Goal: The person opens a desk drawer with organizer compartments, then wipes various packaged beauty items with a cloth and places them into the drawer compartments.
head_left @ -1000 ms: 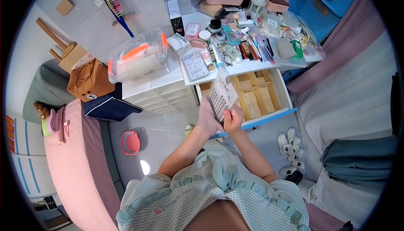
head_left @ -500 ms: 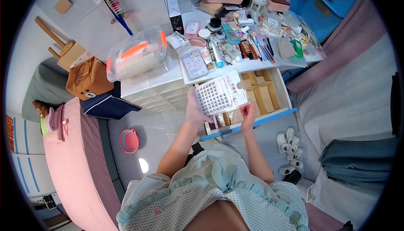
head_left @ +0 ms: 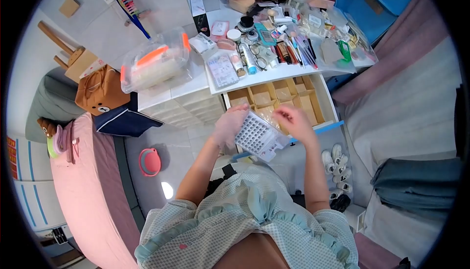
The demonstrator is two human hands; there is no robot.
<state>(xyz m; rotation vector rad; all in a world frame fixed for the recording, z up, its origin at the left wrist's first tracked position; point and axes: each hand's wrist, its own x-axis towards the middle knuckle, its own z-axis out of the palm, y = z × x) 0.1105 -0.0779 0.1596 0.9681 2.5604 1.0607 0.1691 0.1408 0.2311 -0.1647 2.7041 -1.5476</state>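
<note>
White and flat, the tray hung over the near part of the open drawer, its long axis slanting from far left to near right, small dark spots in tidy rows across most of its face. Gripped along its left side by the left hand, it lay to the near left of the right hand, whose bent fingers were too blurred to tell whether they pinched anything.

In bright light, we see a soft shadow beside the round pink plastic basin, motion blur on the bare right hand, and curved edges with black corners.
</note>
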